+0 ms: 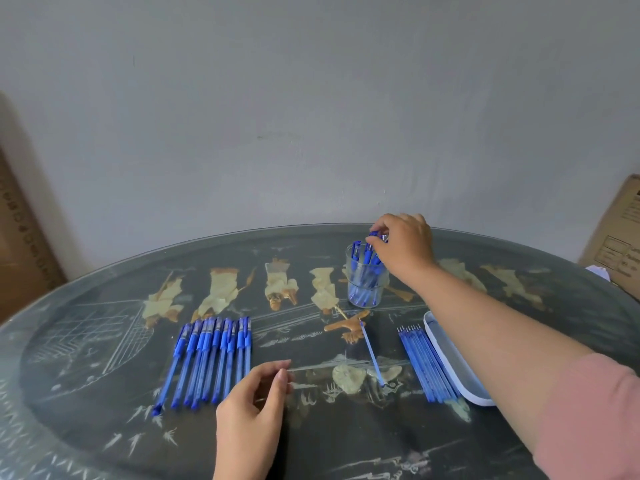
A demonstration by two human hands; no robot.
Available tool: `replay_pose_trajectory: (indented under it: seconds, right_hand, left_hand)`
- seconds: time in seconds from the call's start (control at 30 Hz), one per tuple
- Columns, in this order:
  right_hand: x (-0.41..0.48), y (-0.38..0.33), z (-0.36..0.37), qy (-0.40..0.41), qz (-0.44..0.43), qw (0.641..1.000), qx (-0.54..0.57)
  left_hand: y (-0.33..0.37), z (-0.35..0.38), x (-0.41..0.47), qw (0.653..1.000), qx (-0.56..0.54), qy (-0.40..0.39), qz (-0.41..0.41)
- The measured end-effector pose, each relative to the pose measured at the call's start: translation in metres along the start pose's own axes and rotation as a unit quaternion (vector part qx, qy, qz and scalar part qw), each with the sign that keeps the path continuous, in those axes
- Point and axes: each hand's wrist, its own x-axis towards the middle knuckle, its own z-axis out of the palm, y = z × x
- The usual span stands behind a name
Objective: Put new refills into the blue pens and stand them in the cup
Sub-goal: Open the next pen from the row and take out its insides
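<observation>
Two or three fingertips (374, 241) of our right hand (403, 247) pinch the cap end of a blue pen (375, 234), right over the mouth of the cup (367, 285). We judge that holding it by the top lets the tip drop straight down among the pens standing in the clear glass without knocking them. The arm reaches in from the near right of the cup.

Our left hand (252, 410) hovers well nearer to us than the cup and to its left. Its fingers are loosely curled, with thumb and forefinger close together. Whether they nip something thin and clear we cannot tell. It sits beside the row of pens (214, 358), which lies nearer than the cup and to its left with caps pointing away, probably so the next one is quick to take.

One loose refill (372, 355) lies alone just nearer than the cup, and we cannot say whether it is used or fresh. The bundle of refills (426, 365) lies nearer than the cup and to its right, against a pale tray (462, 370), within easy reach of the right hand. All of it rests on the dark glass-topped table (104, 306).
</observation>
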Motion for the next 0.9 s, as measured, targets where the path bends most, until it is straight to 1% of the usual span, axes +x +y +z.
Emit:
replay_pose_trajectory:
  seconds: [0.03, 0.1, 0.3, 0.33, 0.37, 0.43, 0.47, 0.5, 0.57, 0.67, 0.7, 0.77, 0.83, 0.9]
  right_hand:
    - [-0.002, 0.001, 0.000, -0.012, -0.002, 0.999, -0.035]
    - [-0.005, 0.004, -0.001, -0.033, 0.000, 0.997, -0.066]
    - [-0.009, 0.003, -0.002, -0.035, -0.005, 0.998, -0.060]
    - [-0.011, 0.002, -0.002, -0.018, -0.006, 0.998, -0.052]
    - [-0.015, -0.001, -0.002, 0.016, -0.014, 0.999, -0.039]
    - [-0.029, -0.008, 0.001, 0.120, -0.050, 0.992, 0.007]
    - [-0.040, -0.015, 0.005, 0.156, -0.068, 0.985, 0.037]
    - [-0.054, -0.023, 0.009, 0.164, -0.084, 0.981, 0.067]
    - [-0.083, -0.040, 0.024, 0.115, -0.103, 0.981, 0.120]
    - [-0.124, -0.062, 0.052, -0.016, -0.067, 0.981, 0.180]
    - [-0.135, -0.068, 0.060, -0.057, -0.048, 0.979, 0.191]
    - [-0.152, -0.079, 0.076, -0.114, -0.020, 0.973, 0.198]
    - [-0.164, -0.091, 0.085, -0.151, -0.002, 0.967, 0.203]
    - [-0.171, -0.101, 0.091, -0.172, 0.010, 0.964, 0.202]
  left_hand:
    - [0.000, 0.000, -0.001, 1.000, 0.000, 0.000, -0.001]
    - [0.001, -0.001, -0.001, 1.000, -0.001, 0.001, -0.002]
    - [0.005, -0.002, -0.002, 1.000, -0.005, -0.004, -0.008]
    - [0.005, -0.001, -0.003, 1.000, -0.004, -0.004, -0.006]
    - [0.006, -0.002, -0.003, 1.000, -0.005, -0.002, -0.005]
    - [0.006, -0.001, -0.003, 1.000, -0.017, 0.005, -0.001]
    - [0.005, -0.001, -0.003, 1.000, -0.028, 0.013, -0.001]
    - [0.005, -0.001, -0.003, 0.999, -0.043, 0.023, -0.001]
    - [0.007, -0.003, -0.004, 0.995, -0.083, 0.053, -0.002]
    - [0.011, -0.009, -0.004, 0.986, -0.121, 0.117, 0.001]
    - [0.011, -0.012, -0.003, 0.983, -0.118, 0.141, 0.002]
    - [0.011, -0.020, 0.000, 0.978, -0.101, 0.183, 0.004]
    - [0.010, -0.029, 0.003, 0.974, -0.077, 0.214, 0.005]
    - [0.006, -0.036, 0.005, 0.973, -0.040, 0.228, -0.002]
